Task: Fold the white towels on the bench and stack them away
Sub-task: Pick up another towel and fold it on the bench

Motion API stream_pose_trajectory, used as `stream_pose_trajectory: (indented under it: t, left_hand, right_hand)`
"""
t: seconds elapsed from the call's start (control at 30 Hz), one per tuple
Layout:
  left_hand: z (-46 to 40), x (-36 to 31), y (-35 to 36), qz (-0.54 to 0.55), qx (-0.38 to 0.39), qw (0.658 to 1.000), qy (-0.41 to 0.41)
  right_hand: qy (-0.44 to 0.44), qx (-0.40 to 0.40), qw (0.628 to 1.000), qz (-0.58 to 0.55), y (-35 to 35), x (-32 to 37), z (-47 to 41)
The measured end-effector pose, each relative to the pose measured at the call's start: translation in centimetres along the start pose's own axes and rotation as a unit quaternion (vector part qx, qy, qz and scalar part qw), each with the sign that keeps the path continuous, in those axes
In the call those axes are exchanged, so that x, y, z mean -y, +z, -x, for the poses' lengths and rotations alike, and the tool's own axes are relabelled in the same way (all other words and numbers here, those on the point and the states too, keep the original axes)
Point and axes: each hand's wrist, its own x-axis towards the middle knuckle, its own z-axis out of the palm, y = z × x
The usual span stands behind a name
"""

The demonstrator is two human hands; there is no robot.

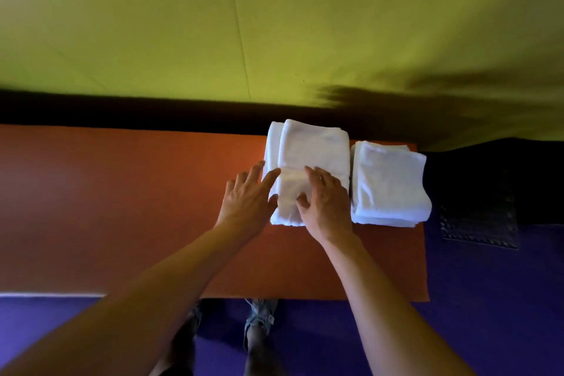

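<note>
Both hands rest flat, fingers spread, clamping nothing: left hand [248,197] steadies the folded towel [308,162]'s near-left edge, right hand [326,201] presses its top — apparently squaring it beside the finished stack [389,183] at the desk [122,207]'s far-right corner.

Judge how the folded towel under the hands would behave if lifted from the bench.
The folded towel looks soft and thick, so it would probably sag and unfold if lifted by one edge. Both hands, left hand and right hand, lie flat on it; supporting underneath seems safer.
</note>
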Motion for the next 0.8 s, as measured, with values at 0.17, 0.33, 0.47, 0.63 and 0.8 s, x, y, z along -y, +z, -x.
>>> stream_pose_trajectory:
  t: [0.17,0.33,0.47,0.63,0.8]
  left_hand:
    - [4.3,1.4,-5.4,0.036,-0.065,0.997,-0.001]
    - [10.4,5.3,-11.5,0.049,-0.142,0.988,-0.037]
    - [15.5,10.0,-14.9,0.059,-0.186,0.977,-0.091]
    - [22.4,17.6,-18.6,0.071,-0.219,0.959,-0.165]
    - [29.9,26.7,-21.3,0.076,-0.246,0.942,-0.217]
  right_hand:
    - [-0.067,-0.052,0.996,-0.019,-3.7,4.9,1.5]
    - [-0.131,-0.080,0.987,-0.055,-5.9,12.9,2.9]
    - [-0.185,-0.081,0.976,-0.076,-6.5,20.7,4.5]
    - [-0.257,-0.069,0.961,-0.078,-6.3,31.1,7.2]
    - [-0.306,-0.033,0.949,-0.071,-4.3,42.2,10.3]
